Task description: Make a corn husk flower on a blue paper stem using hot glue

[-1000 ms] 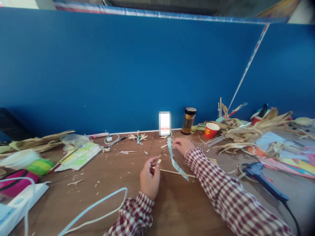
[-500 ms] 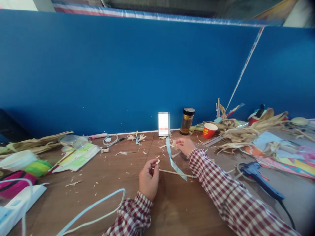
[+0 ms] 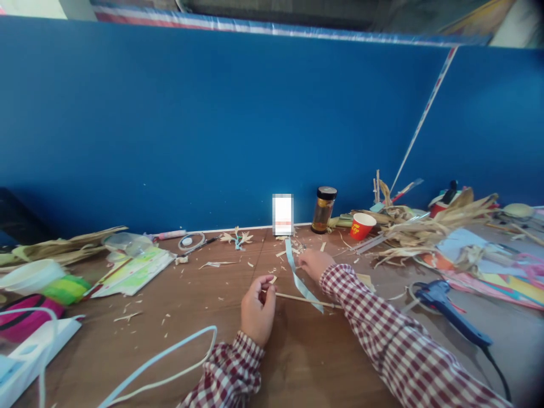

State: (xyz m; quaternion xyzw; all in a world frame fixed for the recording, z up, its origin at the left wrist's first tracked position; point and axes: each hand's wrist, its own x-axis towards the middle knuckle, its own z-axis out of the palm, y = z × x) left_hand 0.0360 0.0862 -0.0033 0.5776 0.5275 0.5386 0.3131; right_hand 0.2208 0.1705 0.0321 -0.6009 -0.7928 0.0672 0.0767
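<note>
Left hand (image 3: 258, 310), near the front edge of the desk (image 3: 297, 362), pinches the end of a thin wooden stick (image 3: 306, 299) between thumb and fingertips; a small pale husk scrap (image 3: 272, 279) sits at the fingertips. From this grip the stick runs rightward along the desk, passing under the right forearm. Right hand (image 3: 313, 264), farther toward the back edge, rests palm-down with fingers curled at a light blue ribbon strip (image 3: 300, 279); whether it actually clamps the strip cannot be told. The strip runs from near the back edge toward the front and crosses over the stick between the two hands.

Behind the right hand stand an amber jar with black lid (image 3: 324, 209) and a red paper cup (image 3: 362, 225). Dried corn husks (image 3: 429, 229) are heaped toward the back right corner. A blue glue gun (image 3: 446, 309) lies near the right edge. Green tape roll (image 3: 66, 289) sits at the left edge.
</note>
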